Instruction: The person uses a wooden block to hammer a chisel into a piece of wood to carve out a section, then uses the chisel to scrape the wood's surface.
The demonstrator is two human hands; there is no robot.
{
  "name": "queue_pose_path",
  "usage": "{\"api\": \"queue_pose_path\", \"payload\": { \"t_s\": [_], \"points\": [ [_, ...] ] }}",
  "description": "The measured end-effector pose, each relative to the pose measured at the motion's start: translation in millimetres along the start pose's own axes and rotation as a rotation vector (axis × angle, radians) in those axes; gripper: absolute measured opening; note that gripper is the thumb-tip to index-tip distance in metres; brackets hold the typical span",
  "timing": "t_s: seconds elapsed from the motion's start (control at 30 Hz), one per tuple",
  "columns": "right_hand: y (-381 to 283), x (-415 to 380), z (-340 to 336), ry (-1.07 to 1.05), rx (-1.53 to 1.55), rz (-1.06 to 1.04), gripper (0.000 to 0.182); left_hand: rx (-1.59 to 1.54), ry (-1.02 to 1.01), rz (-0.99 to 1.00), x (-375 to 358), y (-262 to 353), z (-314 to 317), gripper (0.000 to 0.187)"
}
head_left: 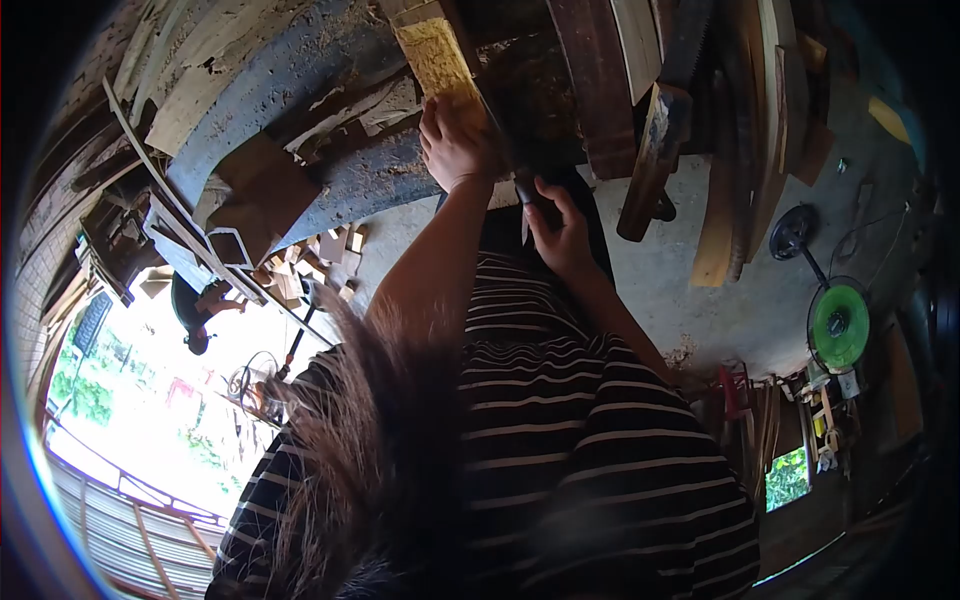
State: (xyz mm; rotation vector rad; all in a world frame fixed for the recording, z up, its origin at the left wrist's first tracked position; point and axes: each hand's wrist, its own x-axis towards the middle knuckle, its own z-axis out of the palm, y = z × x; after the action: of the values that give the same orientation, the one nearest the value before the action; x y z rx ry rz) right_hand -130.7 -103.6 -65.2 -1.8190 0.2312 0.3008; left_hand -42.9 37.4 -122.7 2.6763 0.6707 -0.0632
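My left hand [460,147] is at the near end of a yellowish wooden board [436,58]. Its fingers are bent over the board's edge and surface. My right hand [562,228] is closed around the dark handle [525,186] of a long, narrow tool. The tool's dark shaft runs up beside the board's right edge. Shadow hides its far end, so I cannot make out its exact kind. Both hands are close in front of my striped shirt.
A long timber slab [300,90] lies left of the board. Wood strips and a handsaw [686,45] stand at the right. A green-bladed fan [838,325] is farther right. Another person [196,305] is at the left, near wood offcuts [290,280].
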Motion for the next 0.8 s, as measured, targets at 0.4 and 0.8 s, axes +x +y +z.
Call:
{"api": "queue_pose_path", "payload": {
  "t_s": [0.4, 0.8],
  "points": [
    [0.3, 1.8, 0.2, -0.013, 0.102, 0.083, 0.032, 0.033, -0.005, 0.025, -1.3, -0.5, 1.4, 0.048],
    [-31.5, 3.6, -4.1, -0.175, 0.509, 0.512, 0.038, 0.034, -0.009, 0.008, 2.6, -7.2, 6.9, 0.049]
  ]
}}
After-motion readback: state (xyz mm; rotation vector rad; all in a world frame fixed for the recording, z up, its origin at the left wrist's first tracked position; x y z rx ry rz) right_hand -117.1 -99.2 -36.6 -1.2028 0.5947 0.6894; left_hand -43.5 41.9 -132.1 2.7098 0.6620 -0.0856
